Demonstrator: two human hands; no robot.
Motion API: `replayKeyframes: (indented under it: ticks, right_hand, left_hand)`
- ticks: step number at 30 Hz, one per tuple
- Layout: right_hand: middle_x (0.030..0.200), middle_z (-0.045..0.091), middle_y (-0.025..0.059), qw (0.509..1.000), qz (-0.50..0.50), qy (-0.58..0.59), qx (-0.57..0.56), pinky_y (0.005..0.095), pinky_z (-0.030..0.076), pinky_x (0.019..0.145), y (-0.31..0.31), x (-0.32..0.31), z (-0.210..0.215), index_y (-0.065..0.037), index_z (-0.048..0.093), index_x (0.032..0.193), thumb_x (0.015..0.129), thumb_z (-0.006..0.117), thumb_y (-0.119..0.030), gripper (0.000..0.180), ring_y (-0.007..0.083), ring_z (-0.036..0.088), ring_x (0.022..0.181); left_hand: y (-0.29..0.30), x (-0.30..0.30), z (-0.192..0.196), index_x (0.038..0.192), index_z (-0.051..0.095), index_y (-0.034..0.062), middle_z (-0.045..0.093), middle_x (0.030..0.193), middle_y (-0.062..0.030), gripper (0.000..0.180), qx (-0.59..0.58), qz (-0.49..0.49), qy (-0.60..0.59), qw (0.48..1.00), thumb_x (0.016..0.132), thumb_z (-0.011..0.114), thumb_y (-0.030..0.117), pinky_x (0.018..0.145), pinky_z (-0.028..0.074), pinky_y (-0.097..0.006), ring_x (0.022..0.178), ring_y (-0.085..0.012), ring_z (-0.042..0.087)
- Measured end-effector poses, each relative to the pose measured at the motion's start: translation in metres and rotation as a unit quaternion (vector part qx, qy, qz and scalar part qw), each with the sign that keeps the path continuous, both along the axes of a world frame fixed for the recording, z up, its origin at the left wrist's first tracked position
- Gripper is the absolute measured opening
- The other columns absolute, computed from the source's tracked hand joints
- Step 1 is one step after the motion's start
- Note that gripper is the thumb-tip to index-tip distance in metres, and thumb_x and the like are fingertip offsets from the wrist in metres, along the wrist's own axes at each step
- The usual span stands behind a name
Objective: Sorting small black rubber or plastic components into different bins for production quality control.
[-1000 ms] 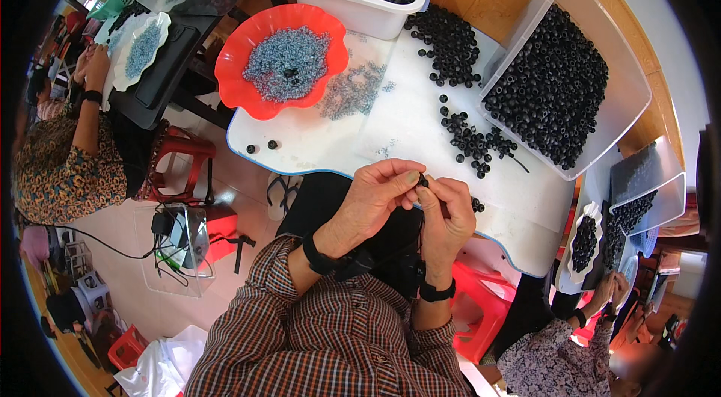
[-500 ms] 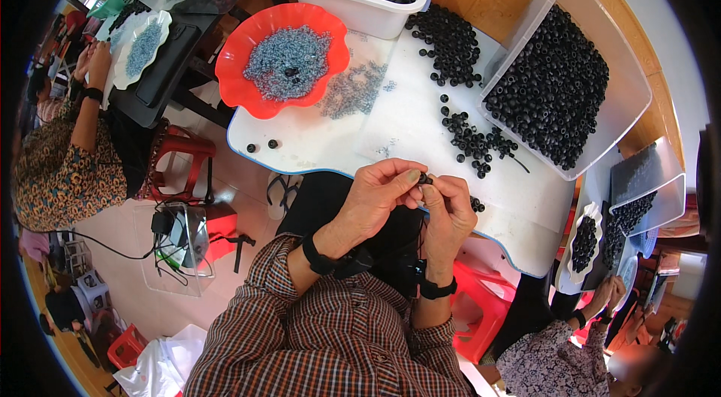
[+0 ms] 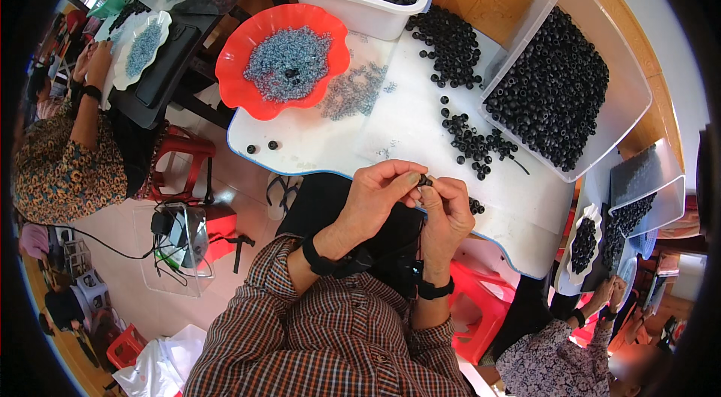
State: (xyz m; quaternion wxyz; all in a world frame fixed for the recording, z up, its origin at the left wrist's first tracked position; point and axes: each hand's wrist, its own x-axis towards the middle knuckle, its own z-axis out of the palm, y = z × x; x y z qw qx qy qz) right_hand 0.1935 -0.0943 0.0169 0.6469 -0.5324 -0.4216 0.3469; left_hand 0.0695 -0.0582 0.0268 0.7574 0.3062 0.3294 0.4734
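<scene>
Over the near edge of the white table, my left hand (image 3: 375,198) and my right hand (image 3: 447,213) meet fingertip to fingertip. Both are closed in a pinch on one small round black plastic piece (image 3: 425,181), mostly covered by thumbs and fingers. A few like pieces (image 3: 476,206) lie on the table just behind my right hand. Farther back is a loose cluster of black pieces (image 3: 469,143). To the left, a red scalloped dish (image 3: 231,59) holds many tiny clear bluish pieces (image 3: 289,59), with a couple of black ones among them.
A white tub (image 3: 360,20) of black pieces stands at the back. A translucent bin (image 3: 631,93) lies tipped on the right, full of them. A black heap (image 3: 451,44) and scattered clear bits (image 3: 353,89) cover parts of the table (image 3: 405,123). Co-workers sit left and right.
My hands stay in nearly the same place, pinching the black piece. The fingers of my right hand have shifted very slightly.
</scene>
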Motion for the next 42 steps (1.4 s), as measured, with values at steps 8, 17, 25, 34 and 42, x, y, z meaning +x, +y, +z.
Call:
replayKeyframes:
  ticks: [8,17,25,34,42]
  right_hand:
    - [0.093,0.059,0.0052,0.999,-0.002,-0.050,0.010,0.0215,0.047,0.070,0.001,0.000,0.004,0.000,0.066,0.095,0.084,0.071,0.002,0.011,0.0094,0.056,0.079]
    - [0.087,0.062,0.0082,0.981,-0.018,-0.190,0.029,0.0246,0.049,0.062,0.004,0.000,0.006,-0.001,0.068,0.093,0.081,0.073,0.000,0.013,0.0125,0.059,0.069]
    - [0.087,0.061,0.0081,0.982,-0.012,-0.187,0.029,0.0239,0.049,0.060,0.003,-0.001,0.014,0.000,0.067,0.093,0.082,0.073,0.000,0.013,0.0110,0.060,0.067]
    - [0.089,0.060,0.0081,0.997,-0.017,-0.074,0.028,0.0232,0.048,0.064,0.000,-0.002,0.003,0.000,0.067,0.093,0.082,0.073,0.001,0.013,0.0112,0.058,0.071]
    - [0.087,0.061,0.0077,0.992,-0.011,-0.123,0.011,0.0236,0.047,0.063,0.001,-0.002,0.008,0.000,0.067,0.092,0.081,0.073,0.000,0.012,0.0116,0.058,0.071]
  left_hand:
    - [0.001,-0.001,-0.003,0.111,0.066,-0.0030,0.066,0.085,-0.0058,0.019,0.058,0.012,0.056,0.997,0.097,0.056,0.004,0.066,0.054,-0.022,0.072,-0.0094,0.061]
    - [-0.001,-0.001,-0.001,0.112,0.066,-0.0035,0.067,0.089,-0.0064,0.021,0.060,0.027,0.106,0.992,0.097,0.055,0.006,0.067,0.055,-0.023,0.074,-0.0100,0.063]
    - [0.000,-0.002,-0.008,0.113,0.065,-0.0027,0.067,0.092,-0.0060,0.020,0.013,-0.002,0.033,0.999,0.097,0.056,0.006,0.070,0.054,-0.023,0.077,-0.0103,0.063]
    - [0.001,-0.002,-0.008,0.113,0.064,-0.0017,0.066,0.090,-0.0050,0.020,-0.018,-0.025,-0.025,0.999,0.097,0.057,0.008,0.067,0.053,-0.022,0.074,-0.0089,0.061]
    - [0.000,-0.003,-0.008,0.112,0.065,-0.0022,0.066,0.088,-0.0050,0.020,0.005,-0.004,0.021,1.000,0.097,0.057,0.007,0.067,0.054,-0.023,0.074,-0.0093,0.061]
